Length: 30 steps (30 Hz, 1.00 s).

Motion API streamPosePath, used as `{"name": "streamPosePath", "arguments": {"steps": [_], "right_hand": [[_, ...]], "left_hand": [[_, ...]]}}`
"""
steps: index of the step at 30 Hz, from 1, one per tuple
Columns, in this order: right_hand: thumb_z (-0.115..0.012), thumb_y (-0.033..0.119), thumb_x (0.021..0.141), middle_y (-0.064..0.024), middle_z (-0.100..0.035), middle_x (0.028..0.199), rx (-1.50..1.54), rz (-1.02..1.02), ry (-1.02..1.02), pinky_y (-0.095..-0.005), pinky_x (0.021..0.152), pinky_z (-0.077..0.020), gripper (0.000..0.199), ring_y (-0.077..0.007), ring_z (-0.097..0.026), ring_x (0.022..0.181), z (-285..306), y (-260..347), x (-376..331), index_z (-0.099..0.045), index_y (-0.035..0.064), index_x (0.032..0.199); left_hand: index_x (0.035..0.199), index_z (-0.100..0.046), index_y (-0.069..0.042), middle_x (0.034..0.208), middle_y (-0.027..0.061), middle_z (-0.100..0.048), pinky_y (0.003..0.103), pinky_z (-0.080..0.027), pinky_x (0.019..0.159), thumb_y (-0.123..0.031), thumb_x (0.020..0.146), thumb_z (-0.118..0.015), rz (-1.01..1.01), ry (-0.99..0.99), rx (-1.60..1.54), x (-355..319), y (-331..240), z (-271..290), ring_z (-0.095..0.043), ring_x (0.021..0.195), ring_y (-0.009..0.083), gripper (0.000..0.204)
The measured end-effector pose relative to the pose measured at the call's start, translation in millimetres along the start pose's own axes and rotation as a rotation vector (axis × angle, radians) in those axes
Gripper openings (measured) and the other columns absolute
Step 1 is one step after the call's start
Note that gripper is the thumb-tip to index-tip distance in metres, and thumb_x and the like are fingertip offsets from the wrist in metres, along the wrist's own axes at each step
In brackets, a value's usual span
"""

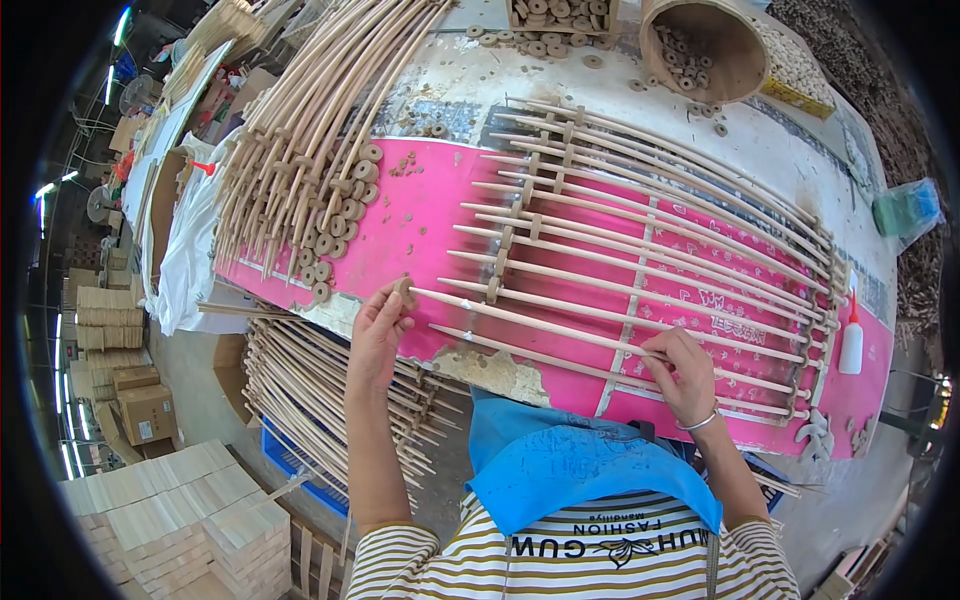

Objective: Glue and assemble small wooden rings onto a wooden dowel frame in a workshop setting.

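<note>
My left hand (380,325) pinches a small round wooden disc (404,288) at the pointed left tip of a long thin wooden rod (560,322). My right hand (682,372) presses on the same rod farther right, fingers curled over it. The rod lies on a pink sheet (420,225) covering the table, at the near side of a frame of several parallel rods (640,215) joined by short wooden spacers. Near the table's front edge lies another rod (540,360), under my right hand.
A stack of finished rod pieces with discs (300,150) lies at the left. Loose discs fill a round basket (700,45) and a box (560,12) at the far side. A white glue bottle (852,340) stands at the right. More rods (310,385) are piled below the table.
</note>
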State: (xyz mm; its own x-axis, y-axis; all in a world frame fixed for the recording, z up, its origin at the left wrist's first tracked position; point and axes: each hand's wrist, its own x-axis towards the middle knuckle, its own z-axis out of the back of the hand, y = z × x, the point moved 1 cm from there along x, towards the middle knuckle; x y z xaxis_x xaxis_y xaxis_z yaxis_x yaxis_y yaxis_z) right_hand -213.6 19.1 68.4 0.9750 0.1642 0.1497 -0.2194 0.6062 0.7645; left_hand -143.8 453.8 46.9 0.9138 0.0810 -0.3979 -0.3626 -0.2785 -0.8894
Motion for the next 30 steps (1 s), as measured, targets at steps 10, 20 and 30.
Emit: {"name": "streamPosePath", "arguments": {"steps": [10, 20, 30], "right_hand": [[-0.076, -0.002, 0.087, -0.0113, -0.065, 0.091, -0.034, 0.049, 0.002, -0.0325, 0.064, -0.0531, 0.017, -0.022, -0.067, 0.075, -0.3, -1.1, -0.2, -0.069, -0.001, 0.102], [-0.078, 0.004, 0.086, -0.0119, -0.067, 0.093, -0.058, 0.029, -0.023, -0.0393, 0.071, -0.0553, 0.017, -0.0301, -0.069, 0.086, -11.5, 8.6, 6.5, -0.07, 0.0028, 0.101], [-0.075, 0.006, 0.09, -0.0118, -0.069, 0.093, -0.098, -0.002, -0.001, -0.0396, 0.072, -0.0551, 0.017, -0.0297, -0.069, 0.084, 2.0, 10.7, 3.8, -0.071, 0.0035, 0.107]], "left_hand": [[0.136, -0.065, -0.004, 0.112, 0.001, -0.07, 0.026, -0.051, 0.084, -0.02, 0.106, -0.068, 0.024, 0.067, 0.03, 2.5, 4.9, -10.5, -0.065, 0.101, 0.0103, 0.035], [0.17, -0.022, -0.01, 0.103, 0.002, -0.065, 0.022, -0.051, 0.069, -0.014, 0.093, -0.082, 0.024, -0.005, 0.18, -17.2, -8.3, -51.0, -0.067, 0.101, 0.0112, 0.098], [0.172, -0.008, -0.01, 0.113, 0.0097, -0.072, 0.023, -0.05, 0.065, -0.008, 0.088, -0.084, 0.006, -0.017, 0.197, -21.4, 4.8, -68.7, -0.072, 0.103, 0.0163, 0.114]]}}
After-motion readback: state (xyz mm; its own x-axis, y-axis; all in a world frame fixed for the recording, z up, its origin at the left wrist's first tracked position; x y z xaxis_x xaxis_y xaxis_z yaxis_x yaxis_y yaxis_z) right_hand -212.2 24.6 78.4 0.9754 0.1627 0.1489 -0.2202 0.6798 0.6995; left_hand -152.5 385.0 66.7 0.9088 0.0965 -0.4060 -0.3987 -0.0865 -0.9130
